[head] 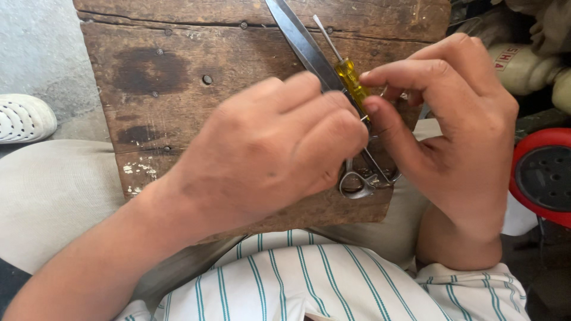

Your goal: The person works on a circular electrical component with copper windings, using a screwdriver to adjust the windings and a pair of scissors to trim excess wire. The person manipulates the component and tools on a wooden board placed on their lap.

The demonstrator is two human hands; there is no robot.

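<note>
Two hands over worn brown wooden table (178,107): left hand (267,148) clasping long steel scissors (309,50); right hand (458,125) fingers pinching yellow-handled screwdriver (351,83). Best kept steady, tip square.

screwdriver (351,83): clear yellow handle, silver shaft | scissors (309,50): grey steel blades, silvery loops | board (178,77): dark brown wood, black stains, white flecks | shirt (333,285): white with thin green stripes | trousers (53,190): beige | shoe (21,117): white, dotted with holes | disc (544,175): red rim, black centre
</note>
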